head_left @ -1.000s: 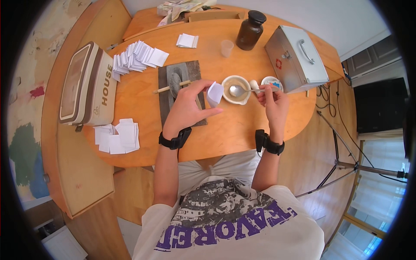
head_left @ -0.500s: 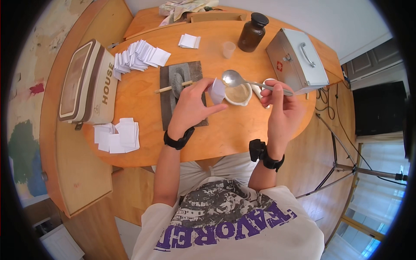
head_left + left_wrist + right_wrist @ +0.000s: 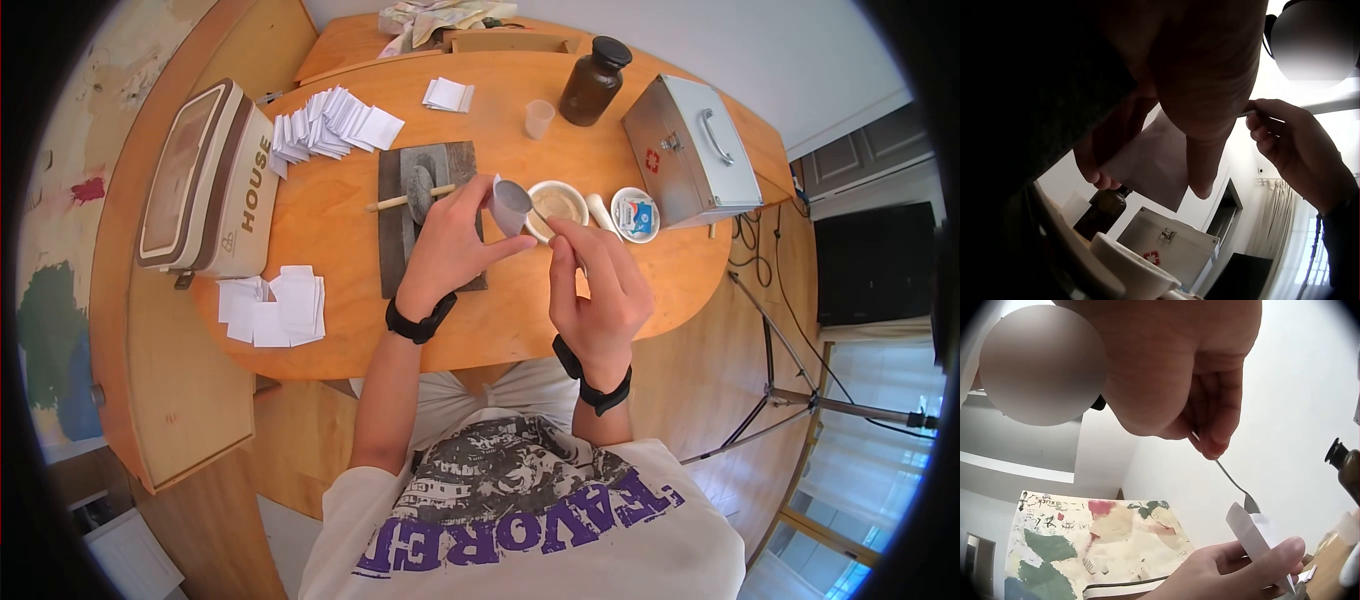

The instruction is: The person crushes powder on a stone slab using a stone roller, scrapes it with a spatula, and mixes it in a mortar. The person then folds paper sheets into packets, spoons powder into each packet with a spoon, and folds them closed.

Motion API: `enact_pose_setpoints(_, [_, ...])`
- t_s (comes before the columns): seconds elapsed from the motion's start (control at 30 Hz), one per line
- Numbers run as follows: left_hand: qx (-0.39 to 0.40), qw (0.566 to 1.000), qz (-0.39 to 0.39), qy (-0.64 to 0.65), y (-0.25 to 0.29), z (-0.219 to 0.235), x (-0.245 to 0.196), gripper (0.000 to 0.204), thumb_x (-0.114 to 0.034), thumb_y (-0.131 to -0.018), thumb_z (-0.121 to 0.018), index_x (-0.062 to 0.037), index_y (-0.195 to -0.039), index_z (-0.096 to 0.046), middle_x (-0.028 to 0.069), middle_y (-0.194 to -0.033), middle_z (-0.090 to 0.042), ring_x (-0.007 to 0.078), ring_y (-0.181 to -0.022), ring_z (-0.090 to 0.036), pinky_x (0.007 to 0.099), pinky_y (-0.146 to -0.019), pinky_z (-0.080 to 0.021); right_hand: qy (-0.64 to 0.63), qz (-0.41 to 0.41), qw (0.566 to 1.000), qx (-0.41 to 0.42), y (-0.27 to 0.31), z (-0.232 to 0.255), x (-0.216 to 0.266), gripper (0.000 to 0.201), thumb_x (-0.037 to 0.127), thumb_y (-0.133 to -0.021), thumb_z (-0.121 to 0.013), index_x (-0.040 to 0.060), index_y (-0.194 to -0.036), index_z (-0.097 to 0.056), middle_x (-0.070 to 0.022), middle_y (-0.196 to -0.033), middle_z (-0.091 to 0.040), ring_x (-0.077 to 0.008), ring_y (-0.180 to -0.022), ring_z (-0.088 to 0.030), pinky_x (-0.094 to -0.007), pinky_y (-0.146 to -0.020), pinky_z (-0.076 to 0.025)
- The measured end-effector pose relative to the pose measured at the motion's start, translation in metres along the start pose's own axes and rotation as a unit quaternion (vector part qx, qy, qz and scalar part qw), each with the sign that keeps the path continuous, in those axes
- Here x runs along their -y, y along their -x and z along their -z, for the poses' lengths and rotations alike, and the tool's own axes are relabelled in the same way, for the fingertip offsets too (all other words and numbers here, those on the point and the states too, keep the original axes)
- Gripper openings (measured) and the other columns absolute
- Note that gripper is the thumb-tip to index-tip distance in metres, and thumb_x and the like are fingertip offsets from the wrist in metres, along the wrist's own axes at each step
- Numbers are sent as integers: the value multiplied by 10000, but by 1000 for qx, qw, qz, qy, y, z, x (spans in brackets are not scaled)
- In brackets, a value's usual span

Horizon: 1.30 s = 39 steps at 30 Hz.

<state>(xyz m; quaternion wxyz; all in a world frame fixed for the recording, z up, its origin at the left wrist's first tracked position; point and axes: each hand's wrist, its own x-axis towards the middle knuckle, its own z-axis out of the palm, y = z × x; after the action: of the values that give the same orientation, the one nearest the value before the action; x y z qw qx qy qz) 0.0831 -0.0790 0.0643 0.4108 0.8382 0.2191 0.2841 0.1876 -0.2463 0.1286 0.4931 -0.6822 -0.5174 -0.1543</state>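
My left hand (image 3: 450,245) holds a small white paper packet (image 3: 506,220) between thumb and fingers, its mouth spread. The handle of a metal spoon is pinched in my right hand (image 3: 605,295), and the spoon's bowl (image 3: 514,195) is at the packet's mouth. In the right wrist view the spoon (image 3: 1251,503) dips into the top of the folded paper (image 3: 1254,534). Just right of the packet stands a white mortar (image 3: 553,184) with beige powder inside. A white pestle (image 3: 600,213) lies beside it.
A small dish (image 3: 655,230) with a blue-and-white item is right of the pestle. Behind stand a silver first-aid box (image 3: 690,150), brown bottle (image 3: 595,85) and clear cup (image 3: 538,120). To the left are a slate board (image 3: 460,160), paper packets (image 3: 325,125) and a cream case (image 3: 225,200).
The spoon has risen out of the mortar and swung left to the packet's mouth, with my right hand moving left and nearer my body. My left hand keeps its hold on the packet.
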Motion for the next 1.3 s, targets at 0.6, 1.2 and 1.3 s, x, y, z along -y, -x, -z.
enact_pose_setpoints(0.6, [-19,998,-49,22,0,-1,1,665,-333,-786,-1037,8,-1235,-684,157,-965,-721,319,-823,-626,420,-780,-557,-28,-163,985,51,21,6,-93,98,46,-1107,-709,-10,-1129,-787,-111,-943,-817,-206,-768,-776,-331,-711,-589])
enact_pose_setpoints(1.2, [-2,998,-55,12,1,0,3,670,-323,-802,-1030,13,-1275,-695,167,-1070,-774,353,-936,-724,436,-872,-592,-165,-383,908,-29,32,12,-130,269,178,-1169,-656,-26,-1128,-825,-57,-854,-798,-102,-746,-737,-264,-695,-588])
enact_pose_setpoints(1.3, [-4,998,-54,6,2,-1,4,694,-323,-800,-1031,20,-1299,-693,181,-1111,-783,369,-983,-746,446,-898,-599,-190,-390,899,-55,26,17,-125,282,198,-1172,-662,-27,-1130,-828,-61,-860,-798,-99,-745,-726,-258,-693,-579])
